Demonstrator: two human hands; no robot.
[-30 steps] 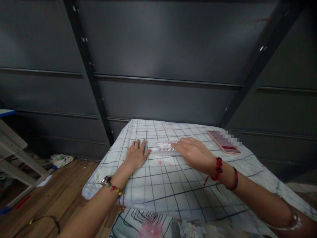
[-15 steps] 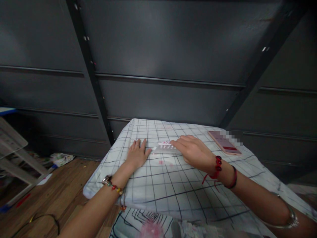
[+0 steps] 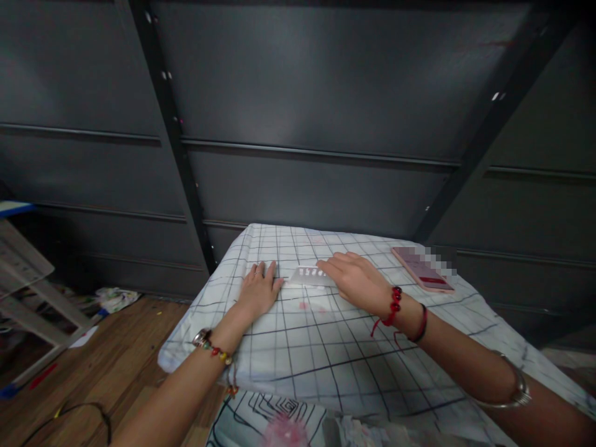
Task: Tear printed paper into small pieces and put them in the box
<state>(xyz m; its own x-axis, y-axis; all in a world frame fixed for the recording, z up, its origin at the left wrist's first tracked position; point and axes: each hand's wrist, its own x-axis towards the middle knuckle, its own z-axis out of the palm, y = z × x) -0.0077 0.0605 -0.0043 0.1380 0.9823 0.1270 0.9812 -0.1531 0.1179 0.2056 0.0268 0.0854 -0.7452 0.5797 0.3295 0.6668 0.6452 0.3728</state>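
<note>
My left hand point(image 3: 259, 290) lies flat on the white checked cloth point(image 3: 302, 347), fingers spread. Its thumb reaches close to the left end of a flat grey plate point(image 3: 310, 277) with a row of pale slots; what kind of tool this is, I cannot make out. My right hand point(image 3: 358, 277) is closed over the plate's right end, which its fingers hide. Beneath the plate a clear or whitish film seems to lie on the cloth. Small pink marks show just in front of it.
A pink-edged phone point(image 3: 421, 268) lies to the right of my right hand. Dark metal panels point(image 3: 307, 186) stand behind the table. At the bottom edge are a blurred pink thing point(image 3: 286, 431) and patterned fabric. A pale stool-like frame point(image 3: 32, 292) stands on the wooden floor at left.
My right hand has moved slightly left along the cloth with the grey plate, which now lies flatter in view. My left hand has stayed almost in place.
</note>
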